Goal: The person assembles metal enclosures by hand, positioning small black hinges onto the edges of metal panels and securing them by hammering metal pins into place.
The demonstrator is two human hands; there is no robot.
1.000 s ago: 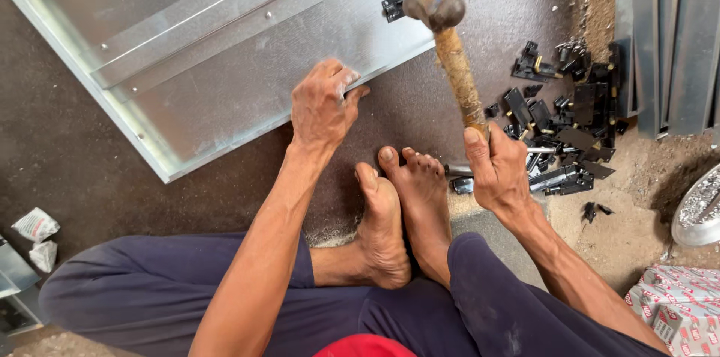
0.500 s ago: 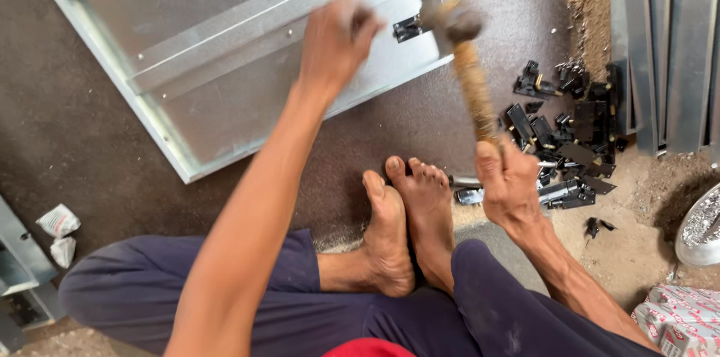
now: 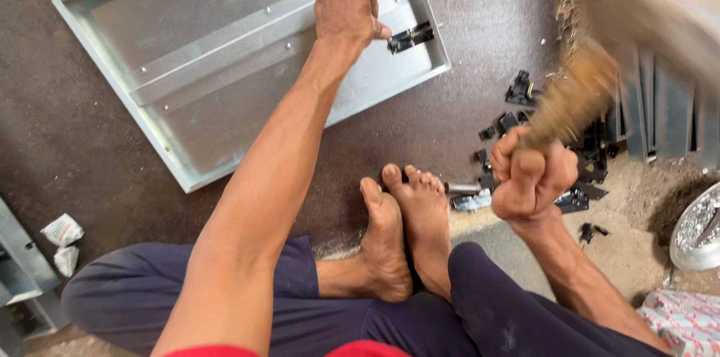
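Just right of the left hand (image 3: 347, 8), which is curled into a fist on the metal tray (image 3: 225, 64), a small black latch (image 3: 410, 37) lies on the tray's rim. Well apart, lower right, the right hand (image 3: 531, 177) clenches a blurred wooden hammer handle (image 3: 571, 98), black parts (image 3: 577, 169) behind it.
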